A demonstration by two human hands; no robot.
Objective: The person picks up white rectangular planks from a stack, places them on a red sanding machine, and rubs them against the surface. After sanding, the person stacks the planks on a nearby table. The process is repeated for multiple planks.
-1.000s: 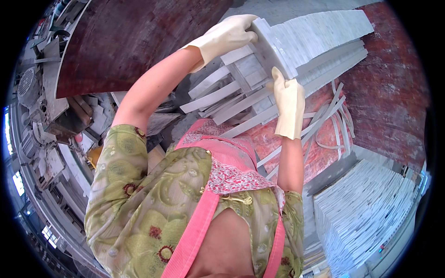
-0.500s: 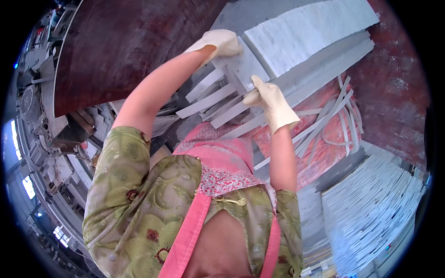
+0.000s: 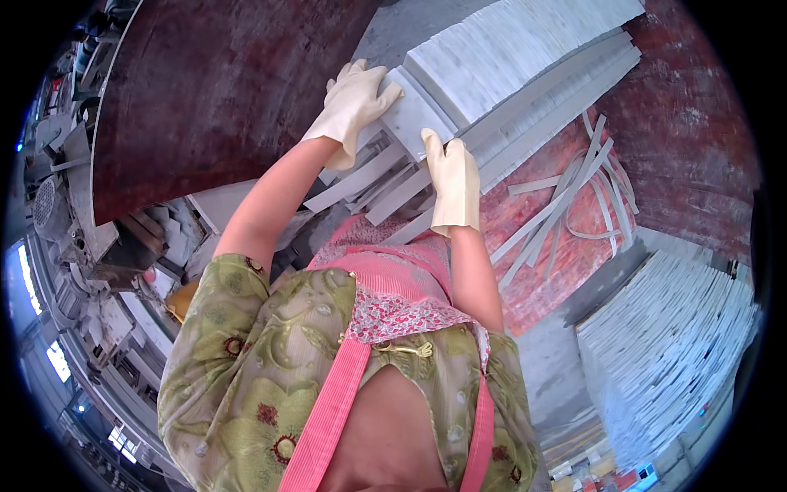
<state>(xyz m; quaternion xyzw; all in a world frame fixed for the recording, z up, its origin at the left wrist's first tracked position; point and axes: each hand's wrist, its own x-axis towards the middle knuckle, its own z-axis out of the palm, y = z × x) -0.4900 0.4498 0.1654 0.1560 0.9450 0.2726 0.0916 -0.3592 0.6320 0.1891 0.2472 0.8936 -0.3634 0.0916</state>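
- A person's gloved left hand (image 3: pixel 354 102) lay flat on the near end of a pale grey stone slab (image 3: pixel 414 119), fingers together and pressed on its upper edge.
- The gloved right hand (image 3: pixel 453 182) gripped the slab's lower corner, fingers closed on its edge.
- The slab rested at the end of a stack of white slabs (image 3: pixel 525 49), touching it.
- Thin grey offcut strips (image 3: pixel 566 193) lay scattered on the reddish floor (image 3: pixel 697 156) below, apparently loose.
- A second stack of slabs (image 3: pixel 680 344) stood well apart, at right.
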